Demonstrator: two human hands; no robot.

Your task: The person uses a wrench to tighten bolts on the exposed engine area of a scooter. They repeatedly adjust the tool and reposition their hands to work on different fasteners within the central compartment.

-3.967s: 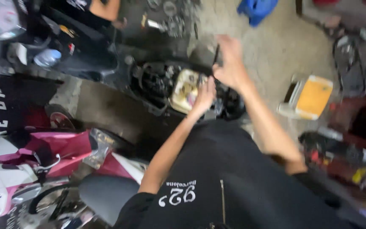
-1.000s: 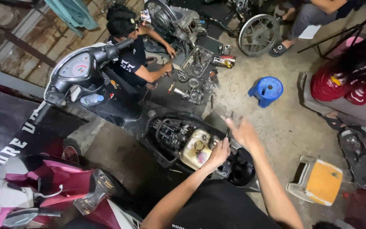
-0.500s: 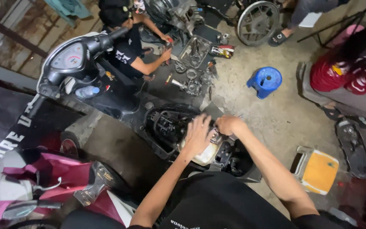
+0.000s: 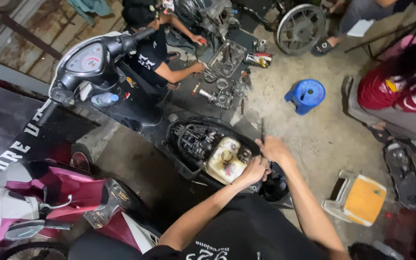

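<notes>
Left hand [image 4: 254,169] clenched at right edge of cream fuel tank [image 4: 225,161], bracing in open scooter bay [image 4: 193,144]. Right hand [image 4: 273,149] fingers wrapped on thin dark tool [image 4: 262,130], upright at 12 o'clock. Blue stool [image 4: 306,95] at 1 o'clock, well apart.

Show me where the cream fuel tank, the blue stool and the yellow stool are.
cream fuel tank [image 4: 226,162]: head view, on its top face beside the filler opening.
blue stool [image 4: 308,92]: head view, on the round seat top.
yellow stool [image 4: 364,199]: head view, on the middle of the yellow seat.
</notes>
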